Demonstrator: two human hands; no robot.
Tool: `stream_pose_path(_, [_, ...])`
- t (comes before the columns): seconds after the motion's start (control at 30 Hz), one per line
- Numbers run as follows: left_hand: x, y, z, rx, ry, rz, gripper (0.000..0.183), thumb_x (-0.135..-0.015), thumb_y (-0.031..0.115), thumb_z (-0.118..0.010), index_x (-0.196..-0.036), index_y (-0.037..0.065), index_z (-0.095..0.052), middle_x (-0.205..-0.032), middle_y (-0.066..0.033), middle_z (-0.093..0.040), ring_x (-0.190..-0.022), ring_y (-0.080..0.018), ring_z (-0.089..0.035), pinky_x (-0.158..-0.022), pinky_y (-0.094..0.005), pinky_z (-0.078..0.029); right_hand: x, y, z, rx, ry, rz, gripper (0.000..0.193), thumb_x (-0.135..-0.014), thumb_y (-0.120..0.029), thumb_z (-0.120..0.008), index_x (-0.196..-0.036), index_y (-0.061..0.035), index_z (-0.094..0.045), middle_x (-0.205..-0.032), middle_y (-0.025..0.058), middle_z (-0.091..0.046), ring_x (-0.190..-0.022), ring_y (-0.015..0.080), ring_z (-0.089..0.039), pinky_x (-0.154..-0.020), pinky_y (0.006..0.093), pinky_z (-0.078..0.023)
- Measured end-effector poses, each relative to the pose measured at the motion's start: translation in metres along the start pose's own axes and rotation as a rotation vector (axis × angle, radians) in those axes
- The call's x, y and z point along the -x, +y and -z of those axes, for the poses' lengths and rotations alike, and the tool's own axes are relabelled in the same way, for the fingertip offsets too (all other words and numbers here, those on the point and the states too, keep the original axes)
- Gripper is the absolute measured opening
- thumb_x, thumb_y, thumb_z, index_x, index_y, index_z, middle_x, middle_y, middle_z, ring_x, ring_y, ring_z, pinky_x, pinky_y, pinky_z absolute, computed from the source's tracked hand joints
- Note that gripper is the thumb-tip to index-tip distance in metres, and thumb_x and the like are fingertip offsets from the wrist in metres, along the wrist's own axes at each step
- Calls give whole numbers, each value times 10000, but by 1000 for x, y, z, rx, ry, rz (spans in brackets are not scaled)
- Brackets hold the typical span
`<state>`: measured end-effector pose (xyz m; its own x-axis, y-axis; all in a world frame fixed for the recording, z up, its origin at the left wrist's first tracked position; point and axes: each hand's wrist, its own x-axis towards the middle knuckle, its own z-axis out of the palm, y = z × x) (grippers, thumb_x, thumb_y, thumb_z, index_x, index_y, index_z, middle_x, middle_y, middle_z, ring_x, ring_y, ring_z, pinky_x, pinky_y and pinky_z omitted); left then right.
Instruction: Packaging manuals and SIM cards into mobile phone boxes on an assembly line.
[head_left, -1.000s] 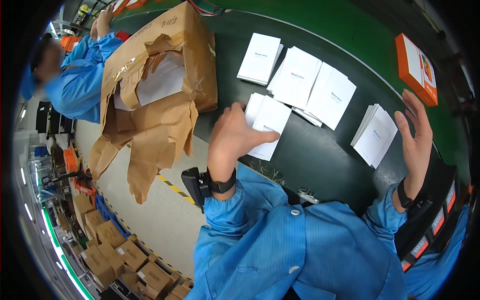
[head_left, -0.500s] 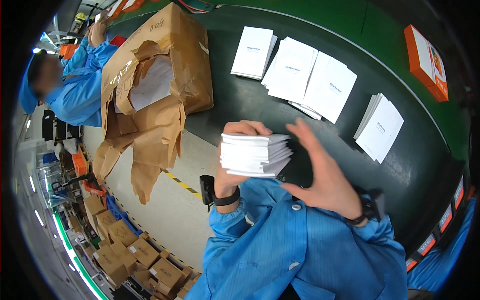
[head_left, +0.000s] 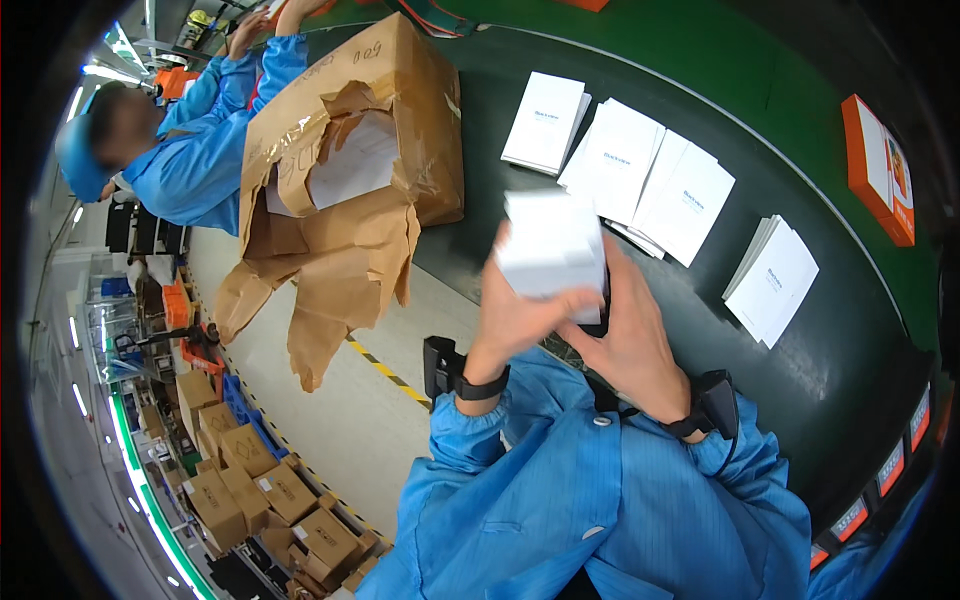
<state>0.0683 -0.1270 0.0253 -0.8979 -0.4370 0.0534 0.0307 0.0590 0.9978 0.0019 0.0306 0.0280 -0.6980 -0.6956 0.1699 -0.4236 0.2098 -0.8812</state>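
A thick stack of white booklets point(head_left: 552, 245), blurred by motion, is held up in front of me over the dark table point(head_left: 480, 262). My left hand point(head_left: 522, 318) grips its left side, the thumb lying across the near face. Against the right side presses my right hand point(head_left: 637, 345), its fingers running up along the edges and its thumb near the lower end. Beyond the hands lie more white booklets: one small pile point(head_left: 545, 122) at the far left, two overlapping fanned piles point(head_left: 614, 160) point(head_left: 686, 205) in the middle, and another fanned pile point(head_left: 772, 282) to the right.
A torn brown carton point(head_left: 425, 130) with white contents stands at the left, its ripped flap hanging over the table edge. An orange and white box point(head_left: 880, 170) lies at the far right. A co-worker in blue point(head_left: 195, 165) is beyond the carton. Cartons point(head_left: 285, 490) fill the lower left.
My right hand has come in from the side and now presses on the booklet stack. The stack has turned and risen a little between both hands. The whole view has shifted slightly.
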Motion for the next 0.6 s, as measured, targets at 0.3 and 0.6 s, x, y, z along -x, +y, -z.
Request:
stream_pose_path(0.3, [-150, 53, 18, -394, 217, 130, 743, -827, 612, -776, -1086, -81, -705, -900, -172, -747, -785, -211, -732, -715, -317, -570, 16, -15, 37, -120, 348, 300, 635, -862, -45, -704, -1422, 71, -428, -1171, 263, -614, -1055, 400, -629, -947, 428, -506])
stream_pose_path(0.6, [-181, 41, 27, -965, 125, 227, 735, -778, 725, -723, -1011, 33, -803, -1027, -294, -721, -893, -332, -742, -813, -390, -566, 12, -8, 56, 69, 421, 195, 586, -882, -54, -670, -1414, 52, -449, -1363, 274, -484, -1212, 400, -540, -1025, 463, -454])
